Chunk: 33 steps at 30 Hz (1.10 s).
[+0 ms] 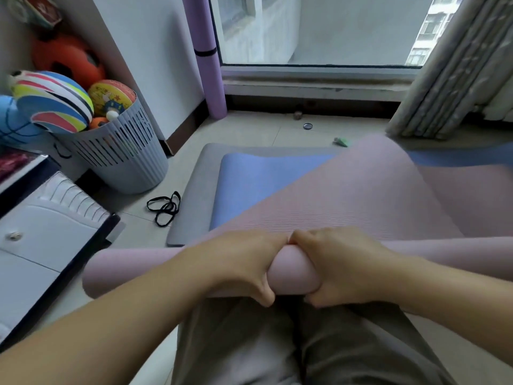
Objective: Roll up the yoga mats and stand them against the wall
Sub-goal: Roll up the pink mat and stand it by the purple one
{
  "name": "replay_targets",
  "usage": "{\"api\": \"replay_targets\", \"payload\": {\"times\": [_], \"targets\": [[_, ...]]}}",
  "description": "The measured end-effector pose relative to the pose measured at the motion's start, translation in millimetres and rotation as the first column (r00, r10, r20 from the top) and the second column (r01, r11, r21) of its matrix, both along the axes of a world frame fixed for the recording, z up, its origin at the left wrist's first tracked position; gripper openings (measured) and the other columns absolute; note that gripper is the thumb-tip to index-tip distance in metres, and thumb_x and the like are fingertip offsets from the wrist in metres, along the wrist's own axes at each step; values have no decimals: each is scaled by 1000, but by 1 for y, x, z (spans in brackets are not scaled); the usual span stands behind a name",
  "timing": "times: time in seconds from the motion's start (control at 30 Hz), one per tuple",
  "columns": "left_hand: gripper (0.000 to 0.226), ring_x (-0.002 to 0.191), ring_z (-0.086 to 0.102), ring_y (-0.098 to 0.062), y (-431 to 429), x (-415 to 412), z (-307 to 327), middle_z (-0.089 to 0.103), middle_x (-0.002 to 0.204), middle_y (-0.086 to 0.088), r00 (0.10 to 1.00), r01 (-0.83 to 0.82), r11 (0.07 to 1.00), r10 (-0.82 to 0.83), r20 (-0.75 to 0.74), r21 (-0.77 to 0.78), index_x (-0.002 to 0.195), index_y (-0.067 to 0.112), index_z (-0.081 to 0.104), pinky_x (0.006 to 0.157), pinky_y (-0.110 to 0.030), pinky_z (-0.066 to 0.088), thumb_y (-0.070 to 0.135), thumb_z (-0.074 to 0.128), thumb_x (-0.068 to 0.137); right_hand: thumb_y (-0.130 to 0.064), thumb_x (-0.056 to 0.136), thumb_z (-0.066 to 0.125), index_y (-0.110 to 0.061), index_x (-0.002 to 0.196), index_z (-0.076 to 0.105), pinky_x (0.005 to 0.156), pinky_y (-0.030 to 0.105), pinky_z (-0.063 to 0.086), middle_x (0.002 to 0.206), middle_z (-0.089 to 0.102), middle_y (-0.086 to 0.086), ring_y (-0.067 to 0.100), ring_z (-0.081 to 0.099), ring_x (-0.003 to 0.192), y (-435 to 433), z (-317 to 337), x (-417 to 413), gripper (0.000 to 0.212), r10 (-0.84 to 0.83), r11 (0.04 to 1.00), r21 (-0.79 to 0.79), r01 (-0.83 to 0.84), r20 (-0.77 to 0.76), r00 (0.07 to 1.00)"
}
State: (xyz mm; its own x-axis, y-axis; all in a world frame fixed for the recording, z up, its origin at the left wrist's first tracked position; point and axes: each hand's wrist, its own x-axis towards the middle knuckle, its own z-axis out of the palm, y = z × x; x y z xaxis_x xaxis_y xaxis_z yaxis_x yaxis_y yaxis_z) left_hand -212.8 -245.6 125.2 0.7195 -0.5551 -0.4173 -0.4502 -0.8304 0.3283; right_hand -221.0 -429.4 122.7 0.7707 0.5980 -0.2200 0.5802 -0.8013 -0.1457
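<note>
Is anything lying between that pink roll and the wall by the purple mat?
Yes. Between the pink roll, gripped by the left hand and right hand, and the purple mat lie its unrolled part, the blue mat and the grey mat. Black bands lie on the floor at left.

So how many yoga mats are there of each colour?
Pink mat: 1
Blue mat: 1
Grey mat: 1
Purple mat: 1
Total: 4
</note>
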Motion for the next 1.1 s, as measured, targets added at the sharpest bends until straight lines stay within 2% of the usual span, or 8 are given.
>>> {"api": "replay_targets", "payload": {"times": [0.07, 0.27, 0.37, 0.47, 0.53, 0.73, 0.9, 1.1], "targets": [[59, 97, 50, -11, 1, -1, -6, 55, 110, 11, 998, -35, 999, 34, -57, -17, 119, 35, 47, 78, -26, 46, 35, 73, 66, -54, 64, 69, -29, 116, 45, 72, 33, 49, 103, 63, -8, 18, 60, 89, 0, -6, 3, 63, -13, 1000, -12, 12, -89, 996], [74, 115, 41, -26, -4, -17, -10, 36, 126, -2, 937, -20, 962, -76, 340, 273, 137, 25, 27, 90, -38, 43, 38, 66, 76, -54, 64, 80, -28, 118, 48, 83, 30, 45, 108, 57, -10, 13, 53, 97, 3, -3, 38, 68, -82, 996, -15, 84, -454, 887], [68, 108, 47, -27, -1, -2, -11, 43, 119, -3, 973, -9, 977, -41, 229, 213, 130, 24, 34, 85, -38, 44, 35, 69, 73, -74, 61, 67, -27, 122, 43, 90, 34, 40, 111, 47, -7, 17, 43, 106, 3, -4, 28, 82, -36, 990, -142, 19, -121, 992], [58, 102, 50, -21, 10, 21, -9, 48, 110, 1, 999, -43, 995, 45, -16, 85, 116, 27, 40, 84, -35, 45, 35, 73, 68, -62, 67, 64, -24, 128, 40, 84, 37, 42, 114, 48, -3, 23, 45, 102, 6, -15, 5, 76, 47, 986, -164, -14, 199, 979], [65, 106, 50, -20, 8, 21, -11, 47, 115, 3, 998, -64, 995, 65, -5, 80, 123, 30, 39, 88, -35, 45, 38, 71, 67, -48, 69, 64, -23, 125, 43, 78, 36, 44, 111, 52, -3, 23, 48, 98, 8, -18, 5, 65, 3, 993, -113, 17, 168, 986], [86, 118, 43, -24, -9, -9, -31, 36, 131, -1, 835, -175, 960, 26, 549, 220, 143, 30, 5, 96, -37, 32, 39, 63, 79, -52, 65, 78, -22, 122, 45, 73, 30, 41, 109, 60, -3, 18, 49, 87, 10, 4, 48, 73, -56, 992, -123, 37, -153, 987], [80, 112, 49, -26, -3, 5, -29, 42, 124, -1, 827, -171, 976, 66, 559, 138, 139, 33, 15, 88, -38, 37, 39, 65, 77, -50, 71, 66, -25, 126, 38, 75, 34, 42, 112, 53, -5, 22, 55, 98, 4, -16, 23, 67, -60, 991, -105, 86, 225, 972], [77, 109, 51, -25, 5, 21, 11, 46, 119, 0, 787, -206, 964, 62, 614, 166, 137, 33, 20, 83, -37, 38, 39, 67, 76, -47, 67, 64, -25, 104, 45, 62, 31, 40, 95, 59, -8, 20, 60, 85, 4, 15, 42, 47, -105, 991, 111, 80, 246, 964]]}}
